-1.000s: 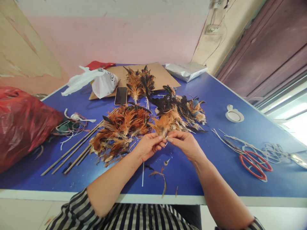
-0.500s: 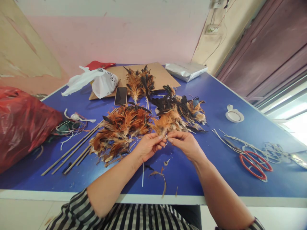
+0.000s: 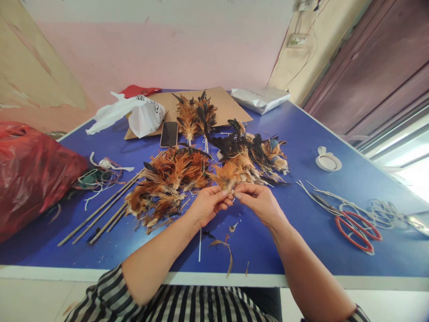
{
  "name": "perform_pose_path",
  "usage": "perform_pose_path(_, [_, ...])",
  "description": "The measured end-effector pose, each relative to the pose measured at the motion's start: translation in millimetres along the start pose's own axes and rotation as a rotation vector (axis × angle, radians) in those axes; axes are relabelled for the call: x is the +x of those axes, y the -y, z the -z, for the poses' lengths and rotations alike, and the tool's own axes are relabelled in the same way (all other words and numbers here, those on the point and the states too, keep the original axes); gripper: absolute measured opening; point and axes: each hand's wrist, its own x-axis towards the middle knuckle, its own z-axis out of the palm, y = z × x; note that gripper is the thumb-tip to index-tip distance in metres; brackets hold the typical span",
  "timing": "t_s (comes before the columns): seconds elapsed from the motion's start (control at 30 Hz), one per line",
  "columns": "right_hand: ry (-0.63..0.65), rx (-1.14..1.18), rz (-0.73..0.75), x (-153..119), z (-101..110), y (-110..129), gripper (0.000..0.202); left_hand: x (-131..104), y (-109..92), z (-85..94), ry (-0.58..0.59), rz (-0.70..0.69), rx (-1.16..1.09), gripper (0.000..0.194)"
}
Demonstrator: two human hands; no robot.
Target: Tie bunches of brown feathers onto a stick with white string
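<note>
Pinching lower end of orange feather bunch (image 3: 226,174) with left hand (image 3: 210,205), grip closed on it, middle of frame over blue bench (image 3: 256,243); pinching same end with right hand (image 3: 259,203), grip closed there too, can't make out finer detail between thumbs; note red-brown feather pile (image 3: 176,172) just left, dark feathers (image 3: 248,146) behind and slightly right, sticks (image 3: 109,222) at left, red-handled scissors (image 3: 341,216) and tangled string (image 3: 382,214) lower right, phone (image 3: 169,134) upper middle beside cardboard (image 3: 229,107), red bag (image 3: 33,174) at left edge

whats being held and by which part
Orange feather bunch, pinched at its near base by the left hand; whether the right hand grips too is unclear.
</note>
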Motion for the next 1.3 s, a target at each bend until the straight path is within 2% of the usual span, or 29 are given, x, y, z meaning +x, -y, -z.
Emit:
perform_pose_path(0.23, [-0.053,-0.032,-0.011,-0.1,-2.5,-0.1,0.013,-0.6,0.4,-1.9,-0.014,-0.049,0.042,0.019])
perform_pose_path(0.57, [-0.063,-0.009,-0.027,0.7,-2.7,-4.4,0.014,-0.6,1.8,-2.5,-0.041,-0.097,0.074,0.023])
perform_pose_path(0.8, [-0.079,-0.008,-0.036,0.3,-4.6,-5.0,0.016,-2.3,-0.8,-6.8,-0.076,-0.105,0.1,0.024])
perform_pose_path(1.3, [-0.074,0.004,-0.039,0.5,-3.4,-4.7,0.015,-1.2,1.4,-4.4,-0.065,-0.111,0.094,0.023])
